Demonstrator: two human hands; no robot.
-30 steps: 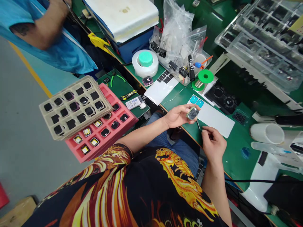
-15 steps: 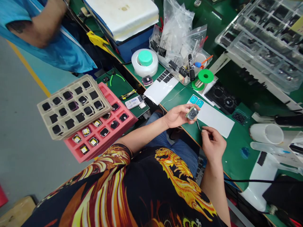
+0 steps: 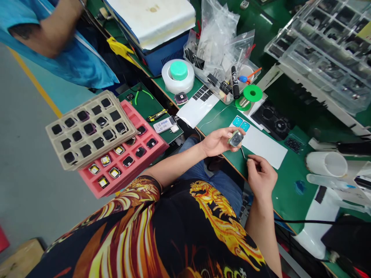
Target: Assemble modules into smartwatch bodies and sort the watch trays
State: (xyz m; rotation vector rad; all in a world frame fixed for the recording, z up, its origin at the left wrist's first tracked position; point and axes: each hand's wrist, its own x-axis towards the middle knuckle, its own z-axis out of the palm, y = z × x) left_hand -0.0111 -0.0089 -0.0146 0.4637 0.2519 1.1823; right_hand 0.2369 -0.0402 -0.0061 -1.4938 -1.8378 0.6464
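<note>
My left hand (image 3: pixel 216 141) is closed around a small square smartwatch body (image 3: pixel 235 138), held just above the near edge of the green bench (image 3: pixel 290 185). My right hand (image 3: pixel 261 175) pinches thin metal tweezers (image 3: pixel 242 153), whose tip points up at the underside of the watch body. Both hands are close together beside a white sheet (image 3: pixel 262 144) carrying two small teal pieces (image 3: pixel 240 123).
A beige tray (image 3: pixel 89 129) of watch parts rests on a pink tray (image 3: pixel 127 158) at my left. A tape roll (image 3: pixel 177 76), a clip bin (image 3: pixel 220 83), green spools (image 3: pixel 251 94), clear trays (image 3: pixel 321 50) and a white tube (image 3: pixel 327 163) crowd the bench. Another person's arm (image 3: pixel 46 34) is upper left.
Hardly anything has moved; both hands keep their hold in the same spot. The other person's arm at upper left has shifted slightly.
</note>
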